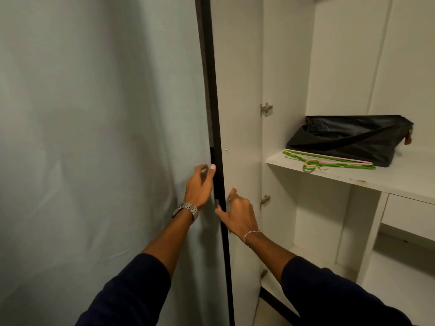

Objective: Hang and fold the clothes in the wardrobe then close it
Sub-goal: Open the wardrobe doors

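Note:
The white wardrobe door (240, 114) stands open, its black edge (215, 114) turned toward me. My left hand (199, 184) is on the door's outer side, fingers curled, with the thumb tip pressed on the black edge. On the inner face lies my right hand (237, 214), fingers fairly straight against the panel and thumb at the edge. Inside, a black bag (348, 137) sits on the white shelf (388, 177). Green and pink hangers (329, 162) lie flat in front of the bag. No clothes are plainly visible.
A pale cloth sheet (94, 137) hangs to the left of the door. Two metal hinges (266, 108) join the door to the wardrobe side. Below the shelf are an open compartment (317, 220) and a drawer front (409, 212).

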